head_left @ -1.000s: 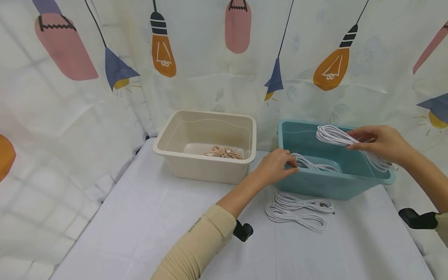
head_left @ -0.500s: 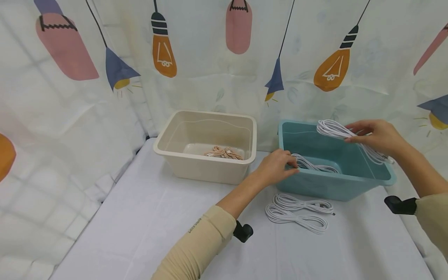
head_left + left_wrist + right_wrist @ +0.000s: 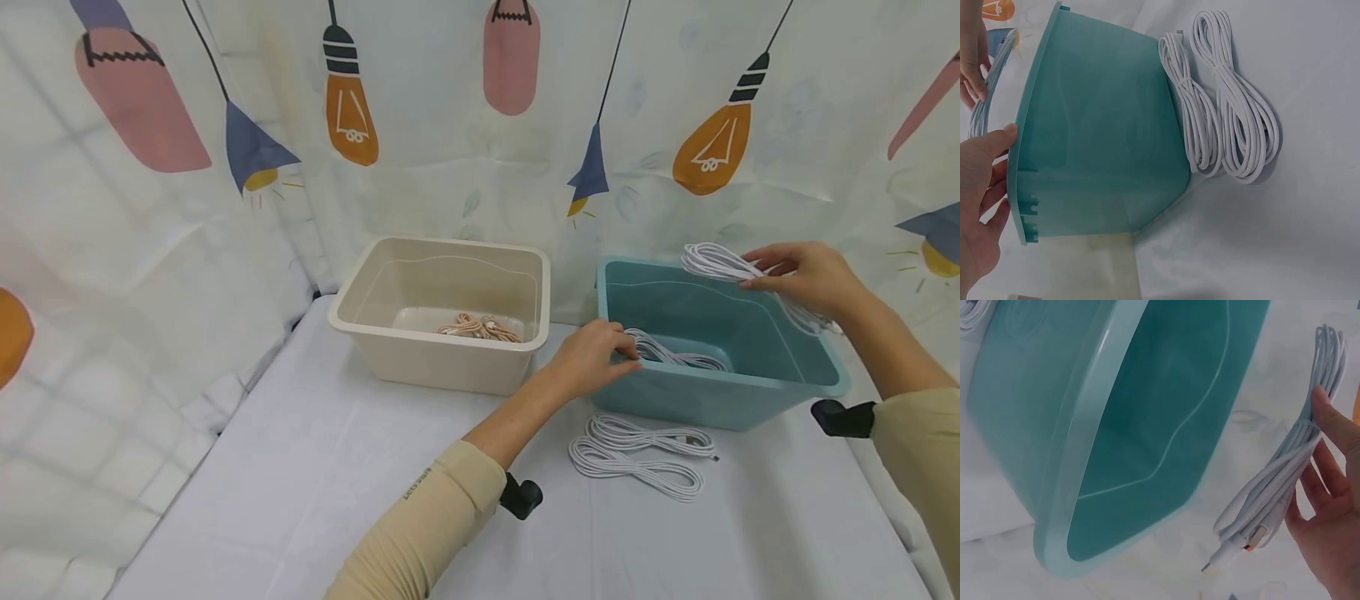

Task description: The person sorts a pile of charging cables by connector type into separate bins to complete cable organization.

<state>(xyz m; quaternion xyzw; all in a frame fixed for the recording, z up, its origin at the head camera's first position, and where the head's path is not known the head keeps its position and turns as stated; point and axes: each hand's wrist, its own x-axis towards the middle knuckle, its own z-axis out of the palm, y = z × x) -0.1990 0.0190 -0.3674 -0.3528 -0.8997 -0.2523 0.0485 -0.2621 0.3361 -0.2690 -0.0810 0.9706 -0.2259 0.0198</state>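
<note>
My right hand [image 3: 806,279] pinches a coiled white USB cable [image 3: 1272,475] between thumb and fingers, above the back right of the teal bin [image 3: 712,392]. The cable's metal plugs hang at its lower end in the right wrist view. With thumb and fingers, my left hand [image 3: 592,354] grips the bin's near rim at its left end. Inside the bin lies another white cable bundle [image 3: 675,354], partly hidden by the front wall and that hand. Two more coiled white cables, one nearer the bin [image 3: 1191,106] and one farther from it [image 3: 1235,100], lie on the table in front.
To the left stands a cream bin [image 3: 442,367] with beige-orange coiled cables [image 3: 480,327] inside. Both bins stand at the back of a table [image 3: 337,500] covered in white cloth. A patterned curtain [image 3: 442,192] hangs close behind them.
My right hand has lifted the white cable higher, a little away from me, and more of the right sleeve shows. The left hand keeps its grip on the bin's rim.
</note>
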